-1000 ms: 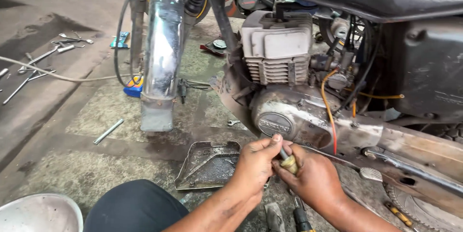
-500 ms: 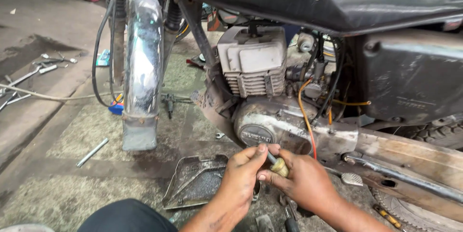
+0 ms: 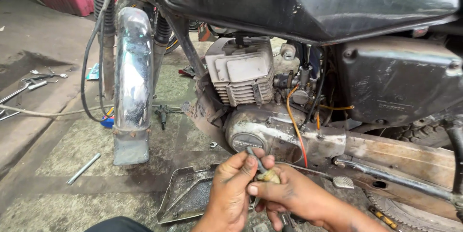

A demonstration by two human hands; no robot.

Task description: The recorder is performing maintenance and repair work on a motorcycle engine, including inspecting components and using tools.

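A chrome front fender [image 3: 132,75] stands at left above the concrete floor [image 3: 58,164]. A metal tray [image 3: 185,196] lies beside the left hand [image 3: 231,191], whose grip pinches a small yellowish part [image 3: 268,176], perhaps a cable end. The right hand [image 3: 296,198] grasps it too, just below the engine case [image 3: 270,133].

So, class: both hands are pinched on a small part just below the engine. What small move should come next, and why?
Probably keep the left hand steadying the small yellowish part while the right hand works the thin grey piece sticking out of it; both already pinch it, above the metal tray.
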